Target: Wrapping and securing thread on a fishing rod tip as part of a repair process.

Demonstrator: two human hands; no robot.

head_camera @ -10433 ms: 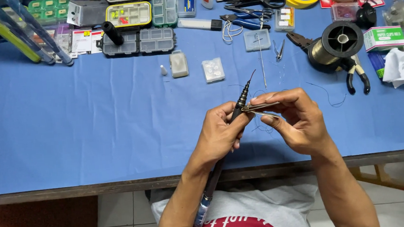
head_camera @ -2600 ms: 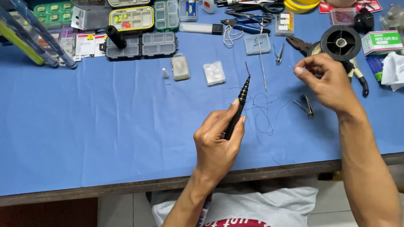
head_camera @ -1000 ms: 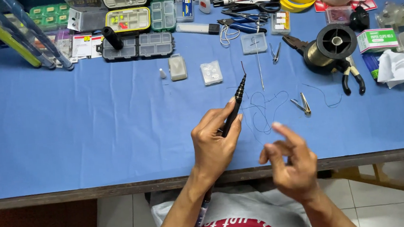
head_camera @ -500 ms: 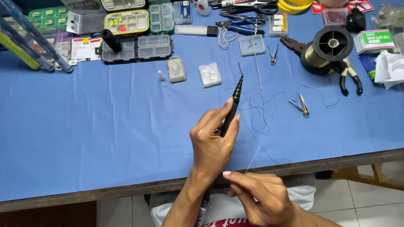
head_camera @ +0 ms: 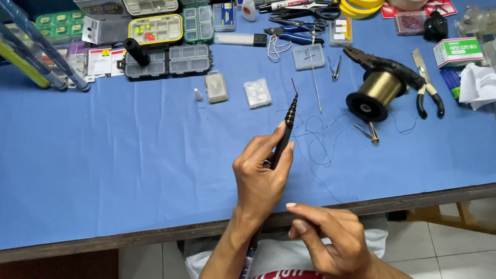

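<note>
While my left hand [head_camera: 260, 177] has its fingers [head_camera: 255, 151] wrapped and pressed around the thin black rod [head_camera: 283, 136], I see that rod's long axis running from near the tabletop's front edge, up and a little to the right, toward the far edge, its fine reddish tip [head_camera: 293, 86] free above the blue cloth [head_camera: 114, 162]. My right hand [head_camera: 333, 248] hangs off the front edge, below and to the right of the left one, thumb and forefinger drawn close together; whether they pinch the thin line [head_camera: 319, 145] I cannot tell, it is too fine there. That line lies in loose loops just right of the rod, trailing toward the front edge near my right hand, so the right hand is the nearer one to it. Beyond the loops sit small tweezers [head_camera: 368, 133], then the spool of golden line [head_camera: 374, 91] with black pliers [head_camera: 387, 66] beside it
</note>
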